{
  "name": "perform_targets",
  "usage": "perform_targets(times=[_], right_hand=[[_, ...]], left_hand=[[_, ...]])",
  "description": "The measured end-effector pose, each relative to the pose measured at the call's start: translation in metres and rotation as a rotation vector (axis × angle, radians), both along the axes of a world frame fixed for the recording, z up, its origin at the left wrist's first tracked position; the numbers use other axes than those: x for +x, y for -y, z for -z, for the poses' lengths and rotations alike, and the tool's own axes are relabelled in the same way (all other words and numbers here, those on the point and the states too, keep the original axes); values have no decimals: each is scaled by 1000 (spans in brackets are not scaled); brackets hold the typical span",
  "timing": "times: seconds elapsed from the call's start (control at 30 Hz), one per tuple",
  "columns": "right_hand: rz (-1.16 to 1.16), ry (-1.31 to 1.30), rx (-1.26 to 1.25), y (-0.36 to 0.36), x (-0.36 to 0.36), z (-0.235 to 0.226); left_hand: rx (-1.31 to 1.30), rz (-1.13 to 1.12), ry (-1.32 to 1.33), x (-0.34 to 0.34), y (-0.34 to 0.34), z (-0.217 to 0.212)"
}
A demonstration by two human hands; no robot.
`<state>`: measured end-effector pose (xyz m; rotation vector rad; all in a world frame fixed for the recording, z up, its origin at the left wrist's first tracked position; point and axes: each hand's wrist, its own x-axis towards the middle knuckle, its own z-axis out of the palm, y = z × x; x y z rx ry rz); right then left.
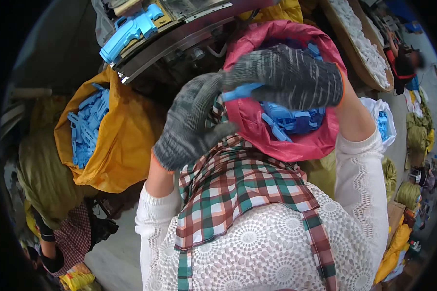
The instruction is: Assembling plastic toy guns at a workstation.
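While right hand (289, 75) grips blue piece (243, 91), left hand (189, 119) grip unclear, pink sack (301, 148) beneath, grey floor (116, 259)

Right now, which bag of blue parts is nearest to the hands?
The pink bag, under the right hand; the orange bag stands apart at left, the white bag farther right.

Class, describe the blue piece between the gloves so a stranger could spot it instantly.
Find the big pink sack in the upper middle. Over its left rim, the left glove meets the right glove. The light-blue piece shows alone between them, while its neighbours lie heaped inside the sack.
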<state>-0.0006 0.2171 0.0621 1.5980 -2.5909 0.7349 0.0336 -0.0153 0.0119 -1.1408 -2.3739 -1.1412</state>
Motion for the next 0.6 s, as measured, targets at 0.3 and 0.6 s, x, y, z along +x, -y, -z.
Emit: perform_targets(times=[0.3,0.6], right_hand=[[357,-203,-152,30,10,-36],[542,-336,-191,62,20,-8]], left_hand=[[1183,-199,925,-9,17,6],[1414,-109,1113,-12,17,3]])
